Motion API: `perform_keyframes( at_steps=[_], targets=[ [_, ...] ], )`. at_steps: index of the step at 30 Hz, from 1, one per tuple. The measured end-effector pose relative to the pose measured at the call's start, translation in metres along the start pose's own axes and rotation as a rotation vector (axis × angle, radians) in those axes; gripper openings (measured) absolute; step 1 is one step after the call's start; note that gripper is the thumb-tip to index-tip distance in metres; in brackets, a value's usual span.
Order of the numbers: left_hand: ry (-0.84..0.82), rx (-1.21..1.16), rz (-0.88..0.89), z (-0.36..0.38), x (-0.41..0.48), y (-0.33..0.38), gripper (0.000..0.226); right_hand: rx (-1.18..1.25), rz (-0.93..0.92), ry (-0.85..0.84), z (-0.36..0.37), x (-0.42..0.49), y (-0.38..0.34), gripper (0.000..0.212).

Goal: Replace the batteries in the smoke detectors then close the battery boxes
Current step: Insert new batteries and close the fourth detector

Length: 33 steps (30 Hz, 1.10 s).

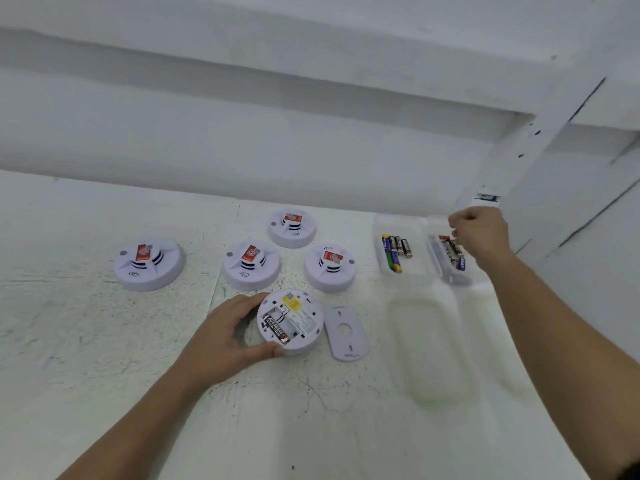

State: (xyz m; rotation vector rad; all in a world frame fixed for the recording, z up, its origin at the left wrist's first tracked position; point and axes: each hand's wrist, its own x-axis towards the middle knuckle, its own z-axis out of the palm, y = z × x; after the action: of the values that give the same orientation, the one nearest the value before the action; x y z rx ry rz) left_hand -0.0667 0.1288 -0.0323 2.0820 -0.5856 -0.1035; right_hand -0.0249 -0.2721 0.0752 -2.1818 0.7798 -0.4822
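A white smoke detector (298, 327) lies face down near the table's middle with its battery bay uncovered. One black battery (275, 329) sits in the bay, and the slot beside it looks empty. My left hand (230, 336) grips the detector's left rim. Its grey cover plate (346, 332) lies flat just to the right. My right hand (479, 235) hovers over the right-hand clear box (437, 226) of batteries (453, 252) with its fingers curled. Whether they pinch a battery is hidden.
Several more white smoke detectors stand face up behind: one at the left (149, 265), one in the centre (251, 266), one farther back (292, 227), one at the right (330, 268). A second clear box (381, 237) holds batteries (396, 247). A translucent lid (427, 348) lies in front. A white wall closes the back.
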Motion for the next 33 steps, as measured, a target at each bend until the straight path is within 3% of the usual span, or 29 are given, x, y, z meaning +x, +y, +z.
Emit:
perform_keyframes(
  at_steps=[3, 5, 9, 18, 21, 23, 26, 33],
  targets=[
    [0.011, -0.031, -0.007, 0.001, -0.001, 0.002, 0.072, -0.460, 0.057, -0.121, -0.003, 0.018, 0.014, 0.014],
    [0.016, -0.044, -0.010, 0.001, -0.001, 0.004, 0.071, -0.663, 0.054, -0.203, 0.000, 0.017, 0.016, 0.030],
    [0.022, -0.059, -0.009, 0.002, -0.003, 0.007, 0.068, -0.762, 0.080, -0.286, 0.009, 0.017, 0.024, 0.031],
    [0.027, -0.045, -0.031, 0.002, -0.005, 0.004, 0.071, -0.787, 0.033, -0.245, 0.014, 0.023, 0.040, 0.027],
    [0.023, -0.030, -0.045, 0.002, -0.006, 0.002, 0.075, -0.830, -0.021, -0.284, 0.014, 0.025, 0.043, 0.012],
    [0.023, -0.023, -0.047, 0.002, -0.005, 0.001, 0.076, -0.831, -0.043, -0.322, 0.015, 0.030, 0.045, 0.003],
    [0.022, -0.013, -0.047, 0.002, -0.004, 0.001, 0.077, -0.746, -0.009, -0.300, 0.009, 0.029, 0.040, 0.015],
    [0.022, -0.034, -0.044, 0.003, -0.004, -0.001, 0.077, -0.113, 0.083, -0.048, -0.008, 0.024, 0.023, 0.027]
  ],
)
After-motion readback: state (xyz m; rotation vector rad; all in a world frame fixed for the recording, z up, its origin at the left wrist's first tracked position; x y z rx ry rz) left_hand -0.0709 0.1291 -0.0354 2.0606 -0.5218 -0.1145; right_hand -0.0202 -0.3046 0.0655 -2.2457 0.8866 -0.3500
